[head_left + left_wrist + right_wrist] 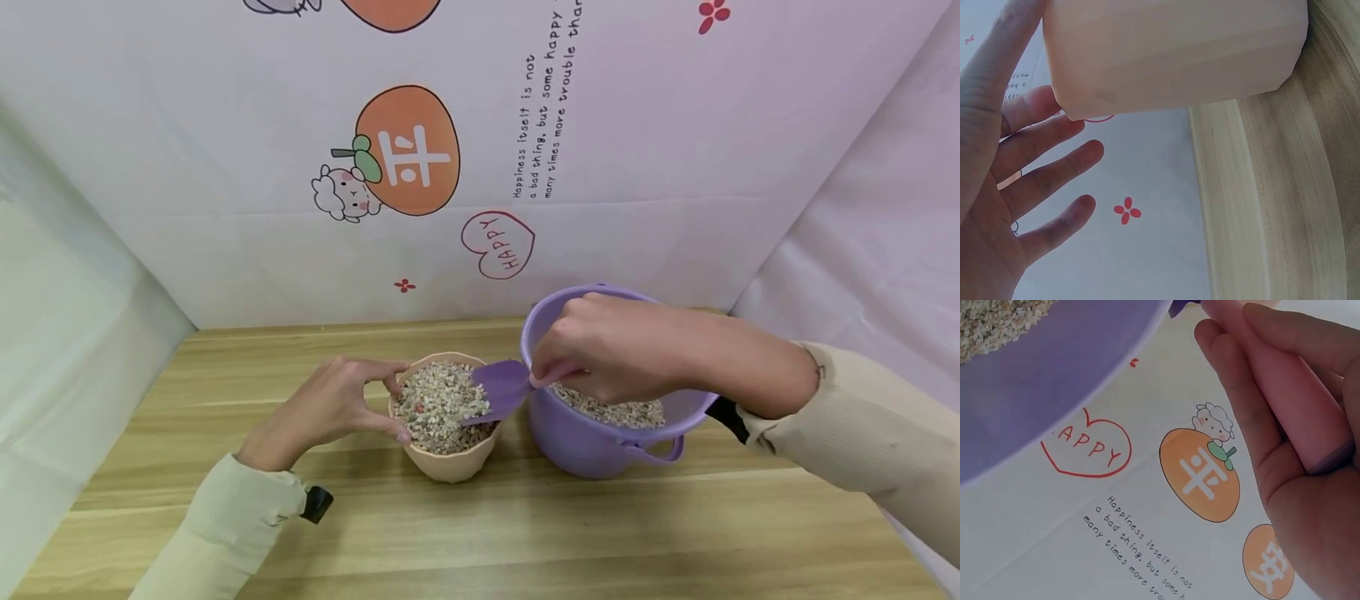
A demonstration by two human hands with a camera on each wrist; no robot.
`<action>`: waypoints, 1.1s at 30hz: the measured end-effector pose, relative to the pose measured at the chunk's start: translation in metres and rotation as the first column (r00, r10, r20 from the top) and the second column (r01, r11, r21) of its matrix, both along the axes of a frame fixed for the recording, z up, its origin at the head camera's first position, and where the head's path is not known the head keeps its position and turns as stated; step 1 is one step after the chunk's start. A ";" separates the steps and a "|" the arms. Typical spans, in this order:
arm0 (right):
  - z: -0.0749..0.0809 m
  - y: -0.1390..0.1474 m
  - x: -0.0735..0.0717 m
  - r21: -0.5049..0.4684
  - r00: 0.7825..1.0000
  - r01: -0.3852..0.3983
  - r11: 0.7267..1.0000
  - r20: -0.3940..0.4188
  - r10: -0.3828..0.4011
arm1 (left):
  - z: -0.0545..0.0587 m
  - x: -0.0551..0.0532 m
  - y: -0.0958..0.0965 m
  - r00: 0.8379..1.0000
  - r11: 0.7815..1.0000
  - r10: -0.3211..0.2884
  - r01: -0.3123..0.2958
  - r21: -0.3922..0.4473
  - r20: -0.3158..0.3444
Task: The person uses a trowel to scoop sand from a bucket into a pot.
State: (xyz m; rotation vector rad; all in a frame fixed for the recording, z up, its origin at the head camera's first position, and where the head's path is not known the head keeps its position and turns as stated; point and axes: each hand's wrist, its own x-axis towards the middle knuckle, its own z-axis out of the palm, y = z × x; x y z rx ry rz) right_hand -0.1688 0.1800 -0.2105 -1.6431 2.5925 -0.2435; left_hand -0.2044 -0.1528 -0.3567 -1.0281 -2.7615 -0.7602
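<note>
A peach-coloured pot (452, 468) with a wavy rim stands on the table, filled with pale gravel (438, 404). My left hand (330, 408) grips its left side, thumb at the near rim and index finger at the far rim. In the left wrist view the other fingers (1054, 181) spread beside the pot (1179, 56). My right hand (611, 346) holds a small shovel by its pink handle (1291, 394). The shovel's purple blade (502, 387) tips down over the pot, its edge at the gravel. The wrist and forearm pass over a purple bucket (581, 450).
The bucket, just right of the pot, holds more gravel (618, 410) and has a handle (663, 452) on its near side. A white printed backdrop (637, 167) rises behind the wooden table (525, 533), with white cloth (862, 217) at both sides.
</note>
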 end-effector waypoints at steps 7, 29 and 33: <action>0.005 0.005 0.003 0.016 1.000 0.021 1.000 -0.013 -0.021 | 0.002 0.001 0.001 1.000 1.000 0.003 -0.003 0.004 0.016; 0.014 0.051 0.001 -0.181 0.999 -0.005 0.983 -0.037 -0.002 | 0.012 -0.002 0.004 1.000 0.999 -0.019 0.019 -0.038 -0.002; 0.016 0.070 0.001 -0.185 0.996 0.045 0.982 -0.065 -0.058 | 0.020 -0.005 0.013 1.000 0.999 -0.013 0.013 -0.040 -0.002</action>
